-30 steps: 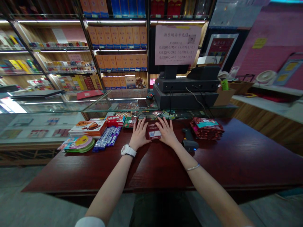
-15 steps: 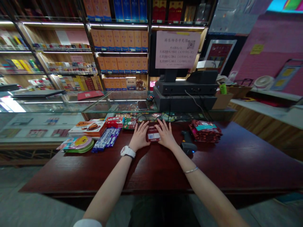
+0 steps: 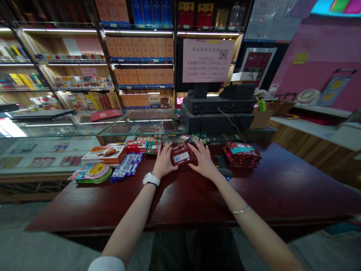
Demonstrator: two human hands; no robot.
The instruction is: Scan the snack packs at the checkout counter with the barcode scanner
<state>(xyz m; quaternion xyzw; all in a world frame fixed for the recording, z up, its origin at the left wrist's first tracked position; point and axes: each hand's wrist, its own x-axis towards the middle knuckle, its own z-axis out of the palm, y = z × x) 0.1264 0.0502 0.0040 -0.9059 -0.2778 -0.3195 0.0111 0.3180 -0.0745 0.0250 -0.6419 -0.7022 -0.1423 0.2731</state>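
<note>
A dark red snack packet with a white label and barcode lies slightly tilted on the brown table, between my two hands. My left hand, with a white watch on its wrist, rests at the packet's left edge, fingers stretched out. At the packet's right side is my right hand, fingers spread and thumb apart. Just right of that hand lies a black barcode scanner, partly hidden by it. Farther right sits a stack of red packets.
To the left are blue-wrapped bars, an orange-and-white box, round colourful packs, red boxes and a green packet. Behind the table stand a glass counter with a phone, and a cash-register monitor.
My right hand has shifted right, away from the packet, and its fingers are wider apart. More of the packet shows, turned slightly. The camera view has shifted a little.
</note>
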